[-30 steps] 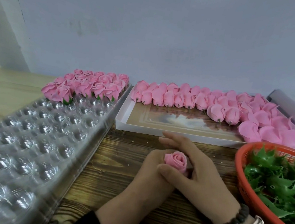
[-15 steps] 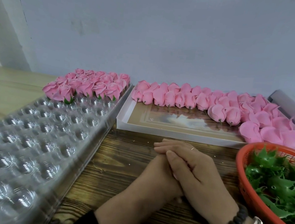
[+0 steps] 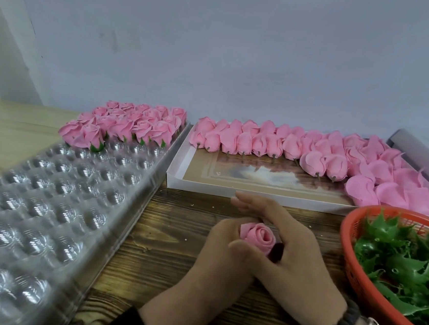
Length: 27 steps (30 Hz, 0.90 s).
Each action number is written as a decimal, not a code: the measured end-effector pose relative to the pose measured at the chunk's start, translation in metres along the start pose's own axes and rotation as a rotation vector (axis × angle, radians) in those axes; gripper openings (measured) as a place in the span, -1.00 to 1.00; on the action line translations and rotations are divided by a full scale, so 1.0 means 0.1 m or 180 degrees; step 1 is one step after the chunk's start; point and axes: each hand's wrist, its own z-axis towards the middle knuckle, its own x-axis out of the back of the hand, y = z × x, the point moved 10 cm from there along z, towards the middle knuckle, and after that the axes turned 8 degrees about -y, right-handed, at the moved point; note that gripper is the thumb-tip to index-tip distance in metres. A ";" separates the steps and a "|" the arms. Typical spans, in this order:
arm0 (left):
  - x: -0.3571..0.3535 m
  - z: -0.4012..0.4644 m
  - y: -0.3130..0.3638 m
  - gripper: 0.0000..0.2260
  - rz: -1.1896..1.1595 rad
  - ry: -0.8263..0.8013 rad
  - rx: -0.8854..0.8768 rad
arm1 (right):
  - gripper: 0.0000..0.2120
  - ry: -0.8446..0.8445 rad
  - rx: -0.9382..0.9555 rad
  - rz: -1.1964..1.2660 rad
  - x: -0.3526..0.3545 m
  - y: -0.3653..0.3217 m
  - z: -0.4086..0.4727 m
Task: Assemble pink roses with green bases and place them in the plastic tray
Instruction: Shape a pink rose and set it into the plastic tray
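Observation:
A pink rose (image 3: 259,236) stands upright between my two hands over the wooden table. My left hand (image 3: 212,263) grips it from below and the left. My right hand (image 3: 285,256) holds it from the right, thumb across its front, fingers stretched behind it. Its green base is hidden by my hands. The clear plastic tray (image 3: 42,209) lies to the left, with several finished roses (image 3: 129,126) filling its far rows. Loose pink rose heads (image 3: 303,151) lie in a white box (image 3: 176,179). Green bases (image 3: 407,267) fill an orange basket (image 3: 348,268) on the right.
A grey wall rises right behind the tray and box. A pale roll (image 3: 427,160) lies at the far right behind the box. Bare wooden table (image 3: 160,249) shows between the tray and my hands.
Half a second ago my right hand covered the rose completely; it has lifted and spread, and the rose shows again between both hands.

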 end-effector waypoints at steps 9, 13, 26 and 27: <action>-0.04 0.02 0.15 -0.86 0.0746 0.0185 -0.0147 | -0.63 0.0338 0.0088 0.0116 0.01 -0.01 0.01; -0.13 0.04 0.10 -0.85 0.0764 -0.0116 0.0062 | -0.66 -0.0173 -0.0077 -0.0060 -0.10 0.05 0.05; 0.02 0.00 0.03 -0.78 0.0208 -0.0046 0.0090 | -0.43 -0.0169 -0.0019 0.0230 -0.05 0.02 0.00; 0.02 0.01 -0.01 -0.84 0.0187 -0.0029 0.0114 | -0.45 -0.0092 0.0027 0.0298 -0.03 0.00 0.00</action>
